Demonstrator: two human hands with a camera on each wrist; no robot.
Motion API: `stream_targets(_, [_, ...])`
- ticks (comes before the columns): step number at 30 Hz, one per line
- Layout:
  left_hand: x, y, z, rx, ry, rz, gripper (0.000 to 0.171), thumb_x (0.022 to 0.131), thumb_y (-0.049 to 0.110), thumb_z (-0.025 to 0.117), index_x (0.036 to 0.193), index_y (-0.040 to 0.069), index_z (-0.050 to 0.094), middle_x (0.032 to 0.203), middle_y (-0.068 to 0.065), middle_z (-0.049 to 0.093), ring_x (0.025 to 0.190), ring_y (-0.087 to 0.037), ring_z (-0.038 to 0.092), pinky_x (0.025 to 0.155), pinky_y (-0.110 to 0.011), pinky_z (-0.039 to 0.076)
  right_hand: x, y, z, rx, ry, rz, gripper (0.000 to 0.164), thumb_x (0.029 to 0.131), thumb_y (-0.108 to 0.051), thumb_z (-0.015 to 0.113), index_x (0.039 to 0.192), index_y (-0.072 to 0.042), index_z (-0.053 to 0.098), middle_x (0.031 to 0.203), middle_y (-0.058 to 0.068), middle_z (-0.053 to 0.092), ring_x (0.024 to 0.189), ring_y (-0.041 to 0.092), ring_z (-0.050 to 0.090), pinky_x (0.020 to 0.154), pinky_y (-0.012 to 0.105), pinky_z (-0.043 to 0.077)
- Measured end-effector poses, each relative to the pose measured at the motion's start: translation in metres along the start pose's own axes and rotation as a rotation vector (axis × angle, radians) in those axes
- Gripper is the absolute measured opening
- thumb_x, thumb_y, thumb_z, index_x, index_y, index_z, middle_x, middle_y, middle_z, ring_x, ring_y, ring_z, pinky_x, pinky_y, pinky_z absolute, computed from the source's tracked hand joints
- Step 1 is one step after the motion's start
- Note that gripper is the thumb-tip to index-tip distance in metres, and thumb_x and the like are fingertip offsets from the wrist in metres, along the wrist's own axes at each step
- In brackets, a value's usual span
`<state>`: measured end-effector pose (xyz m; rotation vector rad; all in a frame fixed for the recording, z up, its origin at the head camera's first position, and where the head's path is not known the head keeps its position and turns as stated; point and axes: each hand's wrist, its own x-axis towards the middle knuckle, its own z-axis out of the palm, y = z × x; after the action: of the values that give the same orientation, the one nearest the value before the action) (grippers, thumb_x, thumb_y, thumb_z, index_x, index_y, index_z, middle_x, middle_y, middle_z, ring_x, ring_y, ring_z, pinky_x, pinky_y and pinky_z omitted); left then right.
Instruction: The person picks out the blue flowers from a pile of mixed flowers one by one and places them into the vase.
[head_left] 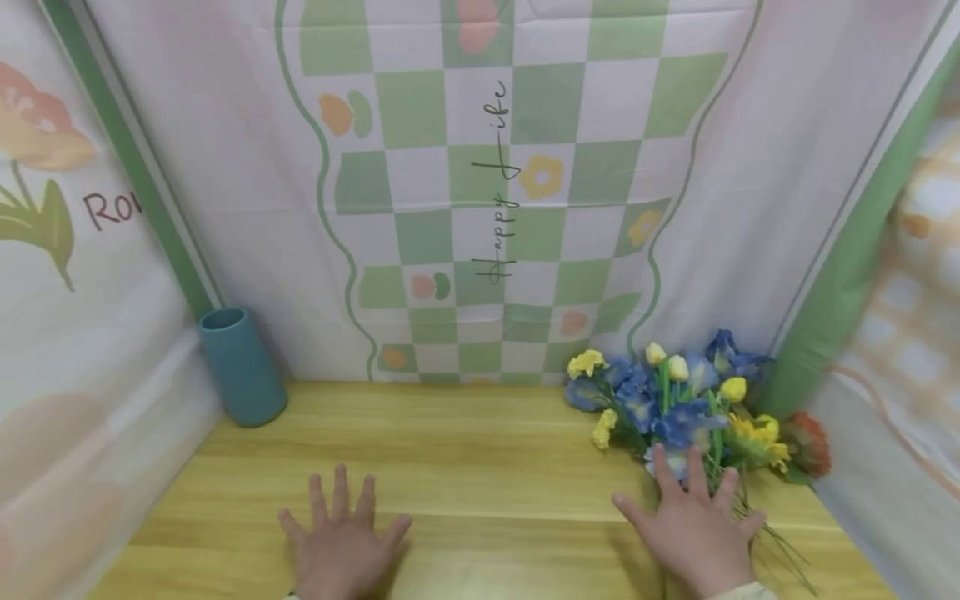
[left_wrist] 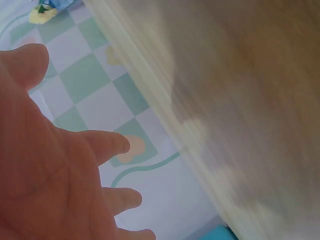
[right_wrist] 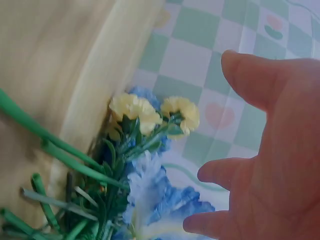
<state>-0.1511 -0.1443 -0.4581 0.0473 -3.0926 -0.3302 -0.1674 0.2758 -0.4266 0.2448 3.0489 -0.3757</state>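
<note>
My left hand [head_left: 341, 546] is spread over the front left of the wooden table, its fingers straight and holding nothing. The right hand [head_left: 697, 529], fingers also spread, hovers in front of a bunch of artificial flowers [head_left: 637, 408] in blue, yellow and orange-red. In the right wrist view, yellow blooms [right_wrist: 135, 112], a blue bloom [right_wrist: 165, 200] and green stems [right_wrist: 75, 160] lie beyond the palm, apart from it. A blue-green vase [head_left: 243, 371] stands upright at the back left, away from both hands. Its lower end of the stems is partly hidden by my right hand.
The wooden table [head_left: 450, 467] spans the front. Behind it hangs a white and green checkered cloth [head_left: 480, 250]. More printed cloth [head_left: 60, 375] closes the left side, and a green-edged curtain [head_left: 832, 300] hangs at right beside the flowers.
</note>
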Motion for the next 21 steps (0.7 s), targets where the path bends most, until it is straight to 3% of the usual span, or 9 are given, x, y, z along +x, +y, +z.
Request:
stream_targets(6, [0.001, -0.002, 0.001, -0.014, 0.000, 0.010, 0.089, 0.093, 0.077, 0.034, 0.151, 0.011, 0.044, 0.159, -0.028, 0.012, 0.140, -0.058, -0.002, 0.093, -0.084, -0.014, 0.006, 0.011, -0.010, 0.038, -0.018, 0.040, 0.119, 0.078, -0.093, 0.029, 0.159, -0.010, 0.004, 0.151, 0.038, -0.017, 0.118, 0.072, -0.028, 0.074, 0.089, -0.019])
stream_targets(13, [0.007, -0.013, -0.003, -0.034, -0.006, -0.004, 0.090, 0.093, 0.076, 0.036, 0.151, 0.008, 0.042, 0.158, -0.031, 0.012, 0.139, -0.060, -0.003, 0.091, -0.085, -0.016, 0.007, 0.015, -0.014, 0.023, -0.027, 0.057, 0.122, 0.077, -0.094, 0.028, 0.159, -0.006, 0.003, 0.150, 0.041, -0.014, 0.119, 0.073, -0.027, 0.076, 0.089, -0.018])
stream_targets(17, [0.020, -0.034, -0.011, -0.042, 0.010, -0.015, 0.096, 0.092, 0.079, 0.031, 0.153, 0.006, 0.036, 0.158, -0.032, 0.009, 0.139, -0.061, -0.004, 0.089, -0.085, -0.018, 0.004, 0.019, -0.012, 0.012, -0.028, 0.059, 0.121, 0.078, -0.093, 0.027, 0.158, -0.006, 0.001, 0.149, 0.043, -0.012, 0.118, 0.074, -0.025, 0.076, 0.090, -0.017])
stream_targets(21, [0.050, -0.067, -0.029, -0.093, 0.098, -0.048, 0.101, 0.092, 0.079, 0.027, 0.157, 0.002, 0.020, 0.157, -0.034, -0.004, 0.136, -0.064, -0.010, 0.087, -0.088, -0.014, 0.001, 0.026, -0.009, 0.012, -0.006, 0.062, 0.120, 0.079, -0.092, 0.028, 0.158, -0.007, 0.001, 0.149, 0.042, -0.012, 0.120, 0.072, -0.026, 0.076, 0.089, -0.018])
